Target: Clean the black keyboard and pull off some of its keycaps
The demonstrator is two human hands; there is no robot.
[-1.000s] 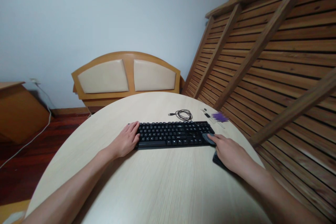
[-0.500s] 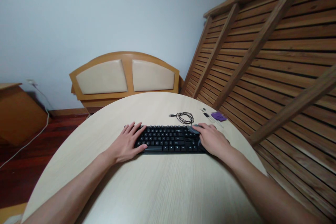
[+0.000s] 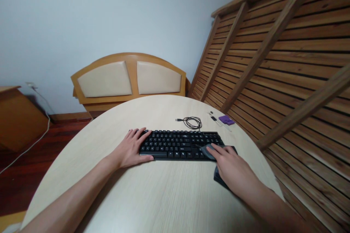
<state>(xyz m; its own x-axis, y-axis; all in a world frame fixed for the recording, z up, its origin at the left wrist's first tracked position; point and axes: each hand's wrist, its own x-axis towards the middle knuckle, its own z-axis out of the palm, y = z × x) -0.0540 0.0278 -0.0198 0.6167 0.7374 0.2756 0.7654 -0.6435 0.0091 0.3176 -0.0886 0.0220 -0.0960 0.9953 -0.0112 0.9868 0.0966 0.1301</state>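
Observation:
A black keyboard (image 3: 175, 143) lies on the round pale table (image 3: 175, 193). My left hand (image 3: 133, 149) rests on its left end, fingers spread over the edge and the thumb along the front. Under the fingers of my right hand (image 3: 228, 162) is a grey cloth (image 3: 208, 151), pressed on the keyboard's lower right keys. Part of the cloth is hidden by the hand, and a dark piece hangs below the palm at the front edge. Behind the keyboard lies its coiled black cable (image 3: 192, 122) with a USB plug (image 3: 179, 119).
Toward the back right of the table are a purple cloth (image 3: 226, 119) and a thin pale tool with a black part (image 3: 213, 118). A slatted wooden frame (image 3: 273, 62) leans along the right side. A padded headboard (image 3: 158, 77) stands beyond the table.
My right hand has moved the grey cloth from the keyboard's upper right keys toward me, to its lower right part. The left hand stays at the left end.

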